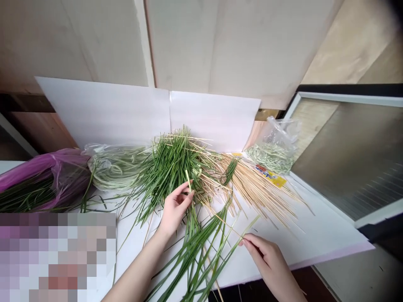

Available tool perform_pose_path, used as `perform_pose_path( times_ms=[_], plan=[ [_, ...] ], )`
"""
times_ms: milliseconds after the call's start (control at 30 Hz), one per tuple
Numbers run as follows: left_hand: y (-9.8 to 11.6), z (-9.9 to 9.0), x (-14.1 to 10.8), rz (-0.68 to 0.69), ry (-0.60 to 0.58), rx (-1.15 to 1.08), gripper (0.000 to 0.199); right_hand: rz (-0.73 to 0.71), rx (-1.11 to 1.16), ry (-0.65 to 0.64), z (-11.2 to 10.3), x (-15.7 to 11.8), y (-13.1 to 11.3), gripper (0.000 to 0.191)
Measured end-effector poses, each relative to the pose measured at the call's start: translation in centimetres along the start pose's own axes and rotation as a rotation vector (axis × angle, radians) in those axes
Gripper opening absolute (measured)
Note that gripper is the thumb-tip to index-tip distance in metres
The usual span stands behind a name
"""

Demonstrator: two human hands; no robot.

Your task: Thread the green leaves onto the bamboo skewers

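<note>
My left hand point(175, 206) is closed in a pinch around a short pale-green stem piece point(188, 176), held upright beside the big green heap. My right hand point(267, 253), lower right, pinches the end of a thin bamboo skewer point(229, 225); a long green blade also runs to its fingertips, though I cannot tell whether it is gripped. Between and below the hands, loose flat chive-like leaves point(201, 243) spread over the white table point(252, 268) and past its front edge. Behind my left hand rises a heap of the same leaves point(170, 163) with thin sticks on top.
Many bamboo skewers point(261, 195) fan out at right, with a yellow packet point(278, 180). Behind them stands a clear bag of pale-green pieces point(270, 157). At left lie a clear bag of long green stems point(116, 170) and a purple bag point(67, 167). The lower-left corner is pixelated.
</note>
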State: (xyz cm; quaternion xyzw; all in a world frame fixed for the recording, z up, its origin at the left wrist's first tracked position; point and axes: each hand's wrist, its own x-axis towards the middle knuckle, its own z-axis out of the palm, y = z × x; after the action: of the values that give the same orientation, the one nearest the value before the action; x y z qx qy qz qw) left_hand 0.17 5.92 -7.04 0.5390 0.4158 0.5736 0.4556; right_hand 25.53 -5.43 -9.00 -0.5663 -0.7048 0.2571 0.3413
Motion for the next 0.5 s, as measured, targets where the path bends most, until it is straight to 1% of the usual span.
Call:
perform_pose_path(
  times_ms=[33, 100, 200, 267, 300, 333, 433, 500],
  plan=[
    [-0.2, -0.1, 0.0, 0.03, 0.031, 0.021, 0.044, -0.001, -0.004, -0.005, 0.1, 0.0, 0.0, 0.033],
    [-0.4, -0.2, 0.0, 0.119, 0.094, 0.091, 0.032, 0.001, -0.009, -0.009, 0.3, 0.0, 0.0, 0.034],
    [-0.2, -0.4, 0.0, 0.25, 0.181, 0.26, 0.017, 0.007, -0.014, -0.022, 0.5, 0.0, 0.0, 0.034],
    [0.1, -0.4, -0.1, 0.286, 0.243, 0.359, 0.014, 0.013, -0.009, -0.035, 0.6, 0.0, 0.1, 0.033],
    [0.3, -0.4, -0.1, 0.283, 0.248, 0.37, 0.014, 0.016, -0.007, -0.036, 0.6, 0.0, 0.1, 0.033],
    [0.5, -0.4, -0.2, 0.26, 0.223, 0.34, 0.016, 0.017, -0.005, -0.031, 0.6, 0.0, 0.1, 0.033],
    [0.8, 0.0, -0.3, 0.098, 0.018, 0.084, 0.027, 0.005, 0.001, -0.002, 0.7, 0.0, -0.1, 0.033],
    [0.7, 0.2, -0.4, 0.013, -0.072, -0.036, 0.034, -0.005, 0.006, 0.012, 0.7, 0.0, -0.2, 0.034]
  ],
)
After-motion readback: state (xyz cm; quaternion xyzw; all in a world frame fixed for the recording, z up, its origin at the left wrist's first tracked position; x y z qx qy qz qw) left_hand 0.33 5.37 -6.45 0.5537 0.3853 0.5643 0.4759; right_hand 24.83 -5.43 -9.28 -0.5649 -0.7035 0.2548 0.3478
